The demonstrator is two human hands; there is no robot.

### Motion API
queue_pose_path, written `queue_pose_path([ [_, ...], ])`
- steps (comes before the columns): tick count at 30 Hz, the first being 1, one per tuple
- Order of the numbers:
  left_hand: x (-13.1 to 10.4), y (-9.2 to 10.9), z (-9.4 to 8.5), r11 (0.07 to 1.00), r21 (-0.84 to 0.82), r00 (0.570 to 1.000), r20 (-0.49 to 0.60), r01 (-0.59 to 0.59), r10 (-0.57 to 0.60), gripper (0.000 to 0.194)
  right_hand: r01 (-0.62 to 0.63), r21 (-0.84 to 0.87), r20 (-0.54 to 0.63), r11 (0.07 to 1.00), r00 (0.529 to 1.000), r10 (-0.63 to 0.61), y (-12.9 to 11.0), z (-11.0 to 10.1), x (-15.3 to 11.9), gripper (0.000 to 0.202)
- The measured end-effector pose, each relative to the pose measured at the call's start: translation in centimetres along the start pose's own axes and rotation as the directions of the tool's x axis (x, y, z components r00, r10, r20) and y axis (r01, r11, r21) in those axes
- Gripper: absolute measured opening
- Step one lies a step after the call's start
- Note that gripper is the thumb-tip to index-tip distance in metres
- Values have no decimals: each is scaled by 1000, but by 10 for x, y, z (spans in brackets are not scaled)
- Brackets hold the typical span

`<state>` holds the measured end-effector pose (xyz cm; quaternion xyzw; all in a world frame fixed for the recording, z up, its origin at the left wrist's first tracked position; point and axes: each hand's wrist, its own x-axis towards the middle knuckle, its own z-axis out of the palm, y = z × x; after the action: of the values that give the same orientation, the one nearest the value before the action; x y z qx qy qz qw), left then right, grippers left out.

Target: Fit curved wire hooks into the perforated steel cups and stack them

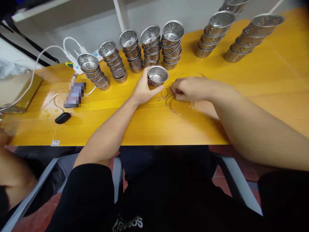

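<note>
A perforated metal cup (157, 77) is held in my left hand (142, 86), thumb on its near side and fingers around the left. Its rim faces up, and it looks to have nothing inside. Close by on the right, my right hand (185, 88) is closed with fingertips pinched down at a loose group of thin curved wire pieces (172, 106) on the yellow table (149, 129). Whatever the right fingertips grip is hidden by the hand.
Stacks of perforated metal cups (171, 48) line the table's back, with more stacks (241, 48) at the right. Left are a phone (75, 94), a black oval case (62, 118), white cables (33, 71) and a cardboard box (19, 93). Another person's arm (14, 170) shows at far left.
</note>
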<state>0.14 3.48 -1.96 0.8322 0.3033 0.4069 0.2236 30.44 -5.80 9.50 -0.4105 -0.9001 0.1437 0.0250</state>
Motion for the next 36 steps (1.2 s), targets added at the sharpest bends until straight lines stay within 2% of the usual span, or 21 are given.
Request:
queue_pose_path([
  [4,0,0,-1,1000,2,1000,-13,-5,5,100,17,21,-17,1000,1000,-16,-2,-5,-3,17],
  [8,0,-3,0,1000,5,1000,-28,-10,10,100,30,70,-61,997,998,-26,7,-5,-5,20],
  [13,0,-5,0,999,-1,999,-30,-32,32,109,60,138,-109,989,993,-45,15,-3,-5,22],
  [18,-1,-8,0,1000,6,999,-16,-31,31,117,50,118,-58,992,997,-44,12,-6,-6,10],
  [22,-1,-11,1,999,-16,999,-27,-40,40,121,75,135,-92,988,994,-63,11,-6,-6,11],
  [27,-2,-12,4,999,-26,999,-19,-41,40,117,113,145,-124,983,988,-95,11,-5,-3,7],
  [36,0,-11,2,999,-36,1000,-3,-15,15,125,76,143,-168,987,984,-51,4,-13,-6,10],
])
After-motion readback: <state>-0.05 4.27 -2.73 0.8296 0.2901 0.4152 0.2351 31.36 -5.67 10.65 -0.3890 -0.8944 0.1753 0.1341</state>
